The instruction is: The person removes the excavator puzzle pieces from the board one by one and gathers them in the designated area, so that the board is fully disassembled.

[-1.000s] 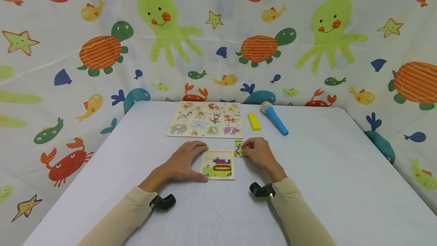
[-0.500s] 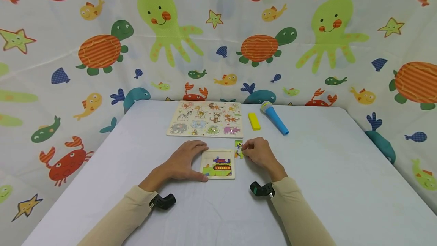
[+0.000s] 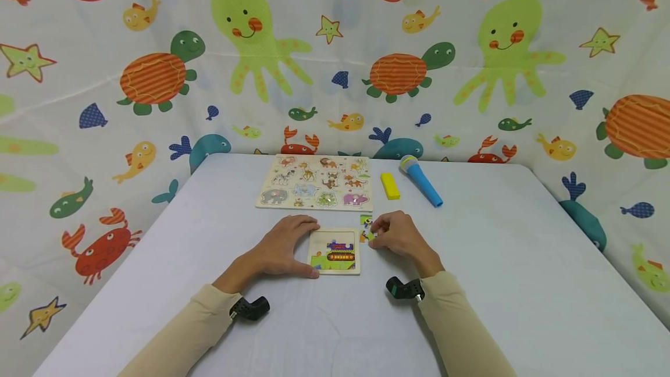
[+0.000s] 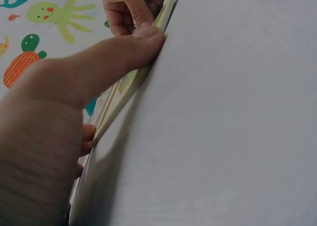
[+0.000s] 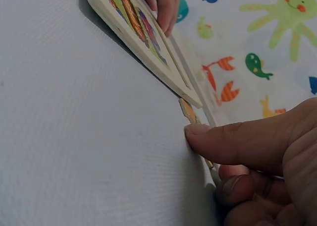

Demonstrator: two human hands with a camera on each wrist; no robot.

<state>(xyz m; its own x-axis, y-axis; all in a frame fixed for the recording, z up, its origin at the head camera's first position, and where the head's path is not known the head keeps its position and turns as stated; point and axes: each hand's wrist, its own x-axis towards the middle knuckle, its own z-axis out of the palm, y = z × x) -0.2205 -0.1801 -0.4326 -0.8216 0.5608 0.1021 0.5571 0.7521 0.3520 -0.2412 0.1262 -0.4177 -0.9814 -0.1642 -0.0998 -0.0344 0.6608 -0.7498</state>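
Note:
A small square wooden jigsaw tray [image 3: 318, 244] lies on the table, its lower part filled with pieces picturing a tracked vehicle. My left hand [image 3: 285, 247] holds it from the left, thumb at the near edge and fingertips at the far corner. In the left wrist view the thumb [image 4: 116, 55] lies against the tray's edge. Just right of the tray, my right hand [image 3: 400, 237] pinches a colourful jigsaw piece [image 3: 372, 236] between thumb and fingers. Another piece [image 3: 365, 220] lies beside it; whether the two are joined I cannot tell. My right fingers partly hide the held piece.
Behind the tray lies a larger wooden animal puzzle board [image 3: 314, 182]. To its right are a yellow block [image 3: 389, 186] and a blue toy microphone [image 3: 423, 184]. A curtain with printed sea animals [image 3: 335, 127] hangs at the table's far edge.
My right fingers have shifted slightly toward me, moving the pinched piece a little with them. The left hand and the tray stay where they were.

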